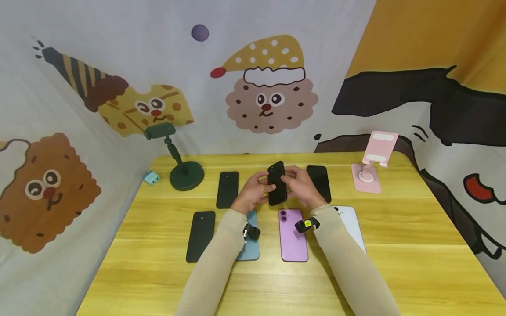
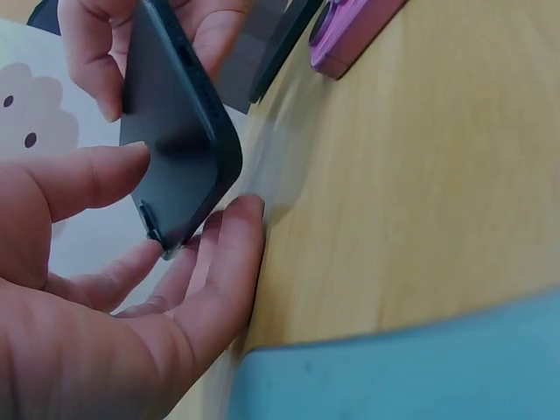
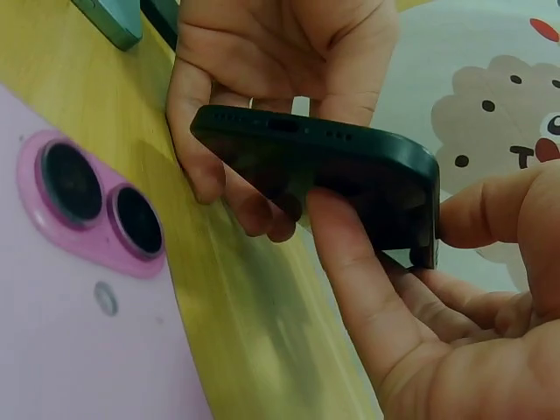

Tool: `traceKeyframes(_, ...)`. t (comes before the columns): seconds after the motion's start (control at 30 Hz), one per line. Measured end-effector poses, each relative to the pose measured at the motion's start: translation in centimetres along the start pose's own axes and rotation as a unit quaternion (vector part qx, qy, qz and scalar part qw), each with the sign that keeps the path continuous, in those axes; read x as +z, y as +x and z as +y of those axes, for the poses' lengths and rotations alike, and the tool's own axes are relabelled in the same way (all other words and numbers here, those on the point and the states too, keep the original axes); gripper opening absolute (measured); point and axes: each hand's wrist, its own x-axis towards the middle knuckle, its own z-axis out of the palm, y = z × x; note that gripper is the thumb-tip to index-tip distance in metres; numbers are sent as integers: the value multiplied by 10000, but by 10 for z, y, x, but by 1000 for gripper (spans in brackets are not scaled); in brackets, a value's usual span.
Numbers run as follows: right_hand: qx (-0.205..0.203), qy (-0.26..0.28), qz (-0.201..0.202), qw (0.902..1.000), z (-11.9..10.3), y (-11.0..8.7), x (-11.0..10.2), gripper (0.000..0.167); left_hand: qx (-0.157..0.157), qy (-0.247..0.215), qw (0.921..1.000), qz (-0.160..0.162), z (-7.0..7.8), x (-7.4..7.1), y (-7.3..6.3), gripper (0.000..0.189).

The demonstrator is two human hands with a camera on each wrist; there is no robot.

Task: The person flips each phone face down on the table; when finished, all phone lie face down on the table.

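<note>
Above the wooden table, a black smartphone point(image 1: 278, 192) is held tilted between both hands, its camera end at the top in the head view. My left hand point(image 1: 253, 192) grips its left side, thumb on the flat face and fingers about the lower edge. On the other side my right hand point(image 1: 302, 188) pinches it by the edge. In the right wrist view the charging-port end of the smartphone point(image 3: 282, 125) faces the camera. Below the hands lie a purple phone point(image 1: 293, 241) and a blue phone point(image 1: 250, 245), the latter partly hidden by the left wrist.
Black phones lie at the back left point(image 1: 227, 191), front left point(image 1: 200, 237) and back right point(image 1: 321, 180). A white phone point(image 1: 353, 224) is half under the right forearm. Green stand point(image 1: 186, 176), pink stand point(image 1: 365, 181) and blue charger point(image 1: 151, 177) stand near a cartoon-printed cloth point(image 1: 272, 105).
</note>
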Motion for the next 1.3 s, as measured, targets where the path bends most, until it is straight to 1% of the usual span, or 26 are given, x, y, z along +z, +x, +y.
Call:
traceKeyframes(0.13,-83,8,76,9999,2,1,0,45,72,21,10000,21,1,-3,1,69)
traceKeyframes(0.2,-118,-53,137,9998,4,2,-1,46,119,57,9999,106,3,-4,1,70)
traceKeyframes(0.37,-153,-319,183,9992,9,6,-6,51,203,197,9991,306,5,-8,2,74)
traceKeyframes(0.57,-184,-658,220,9974,13,10,-7,55,212,300,9985,399,4,-14,4,78)
traceKeyframes(0.67,-142,-796,228,9965,16,12,-7,55,232,432,9977,473,5,-16,3,79)
traceKeyframes(0.8,-73,-956,196,9952,19,13,-7,57,271,605,9962,563,6,-18,2,78)
traceKeyframes(0.87,-52,-1060,172,9942,19,13,-6,59,262,640,9961,555,5,-19,2,78)
traceKeyframes(1.1,108,-1474,7,9890,21,15,-6,64,137,588,9970,492,1,-24,3,78)
traceKeyframes(1.17,136,-1480,-29,9889,22,15,-6,65,159,698,9962,499,0,-25,3,78)
traceKeyframes(1.3,145,-1454,-145,9892,21,15,-7,67,257,1091,9921,562,0,-28,2,80)
